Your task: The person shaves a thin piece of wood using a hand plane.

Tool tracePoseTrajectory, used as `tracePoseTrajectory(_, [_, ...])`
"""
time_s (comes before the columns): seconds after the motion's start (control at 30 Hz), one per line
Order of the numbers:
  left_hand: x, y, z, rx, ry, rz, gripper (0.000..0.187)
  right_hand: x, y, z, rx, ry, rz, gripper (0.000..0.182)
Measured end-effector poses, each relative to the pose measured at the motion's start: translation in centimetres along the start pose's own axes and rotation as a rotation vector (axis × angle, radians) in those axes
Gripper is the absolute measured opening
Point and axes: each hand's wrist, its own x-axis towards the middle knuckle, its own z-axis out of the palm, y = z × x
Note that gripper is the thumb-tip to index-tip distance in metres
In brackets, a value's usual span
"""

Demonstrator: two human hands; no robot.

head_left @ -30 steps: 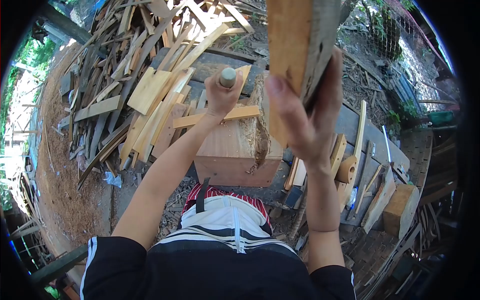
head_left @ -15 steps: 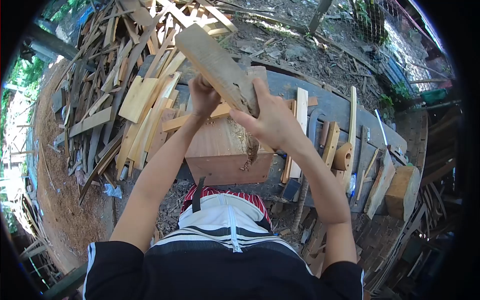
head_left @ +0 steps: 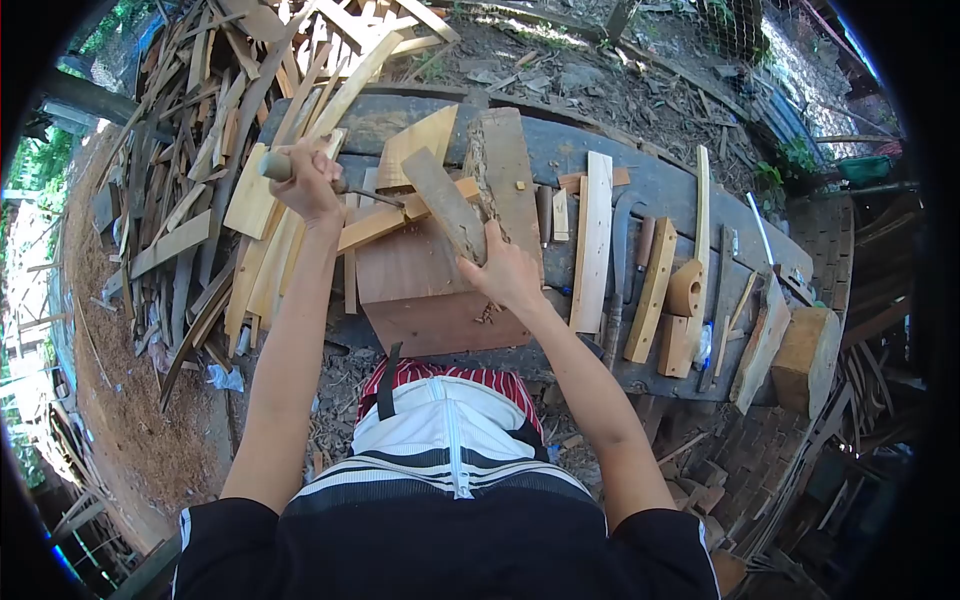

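My left hand (head_left: 306, 182) is closed around a chisel (head_left: 277, 167) with a round wooden handle. Its thin metal shaft points right, and its tip is close to a narrow wooden strip (head_left: 372, 230). My right hand (head_left: 503, 268) grips the near end of a short wooden board (head_left: 440, 196) with a rough, crumbled edge. That board leans across the strip, above a large wooden block (head_left: 440, 327). Crumbly debris lies on the block near my right fingers. Behind it rests a wider plank (head_left: 512, 160) with a decayed edge.
A dark workbench (head_left: 570, 140) carries a pale board (head_left: 594, 240), a curved blade (head_left: 621, 255), a drilled wooden bar (head_left: 652, 290) and a wooden hand plane (head_left: 684, 290). Scrap wood (head_left: 190, 200) is heaped at the left. Thick wood chunks (head_left: 806, 360) stand at the right end.
The short board has come down from high in front of me to the block. My left hand has moved left, bringing the chisel's handle and shaft into sight.
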Motion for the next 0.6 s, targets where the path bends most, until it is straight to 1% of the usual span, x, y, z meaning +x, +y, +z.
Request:
tracePoseTrajectory(0.03, [-0.1, 0.0, -0.2, 0.005, 0.004, -0.004, 0.014, 0.0, 0.2, 0.4, -0.073, 0.055, -0.043, 0.064])
tracePoseTrajectory(0.1, [-0.5, 0.2, -0.3, 0.000, -0.029, 0.008, 0.014, 0.0, 0.5, 1.2, -0.067, 0.083, -0.044, 0.063])
tracePoseTrajectory(0.13, [-0.9, 0.3, 0.1, 0.040, -0.107, 0.010, 0.015, 0.1, 0.5, 1.5, -0.062, 0.114, -0.050, 0.062])
tracePoseTrajectory(0.2, [-2.7, -0.7, 1.7, 0.135, -0.164, 0.090, 0.016, 0.0, 0.4, 1.6, -0.059, 0.116, -0.059, 0.062])
tracePoseTrajectory(0.27, [-4.0, -2.9, 2.7, 0.448, -0.355, 0.359, 0.016, -0.1, 0.3, 1.8, -0.056, 0.120, -0.065, 0.062])
tracePoseTrajectory(0.33, [-7.0, -1.5, 5.0, 0.575, -0.571, 0.516, 0.012, -0.2, 0.3, 2.1, -0.073, 0.172, -0.044, 0.063])
tracePoseTrajectory(0.37, [-8.0, -1.5, 5.3, 0.582, -0.730, 0.507, 0.011, -0.2, 0.2, 2.1, -0.070, 0.176, -0.052, 0.063])
tracePoseTrajectory(0.4, [-8.9, -1.8, 5.4, 0.585, -0.890, 0.495, 0.015, -0.3, 0.2, 2.1, -0.075, 0.182, -0.060, 0.064])
tracePoseTrajectory(0.47, [-10.5, -3.4, 4.9, 0.688, -1.205, 0.665, 0.022, -0.1, 1.0, 2.4, -0.078, 0.197, -0.068, 0.065])
tracePoseTrajectory(0.5, [-11.3, -3.6, 4.6, 0.686, -1.208, 0.674, 0.022, 0.3, 1.9, 3.4, -0.011, 0.408, -0.280, 0.065])
tracePoseTrajectory(0.53, [-12.1, -3.5, 4.4, 0.764, -1.362, 0.656, 0.024, 0.5, 2.5, 3.9, 0.058, 0.617, -0.491, 0.065])
tracePoseTrajectory(0.57, [-12.5, -3.6, 4.3, 0.843, -1.517, 0.633, 0.026, 0.7, 3.2, 4.3, 0.060, 0.624, -0.489, 0.065])
tracePoseTrajectory(0.6, [-12.4, -3.2, 4.3, 0.853, -1.514, 0.629, 0.026, 0.6, 3.2, 4.3, 0.070, 0.556, -0.471, 0.064])
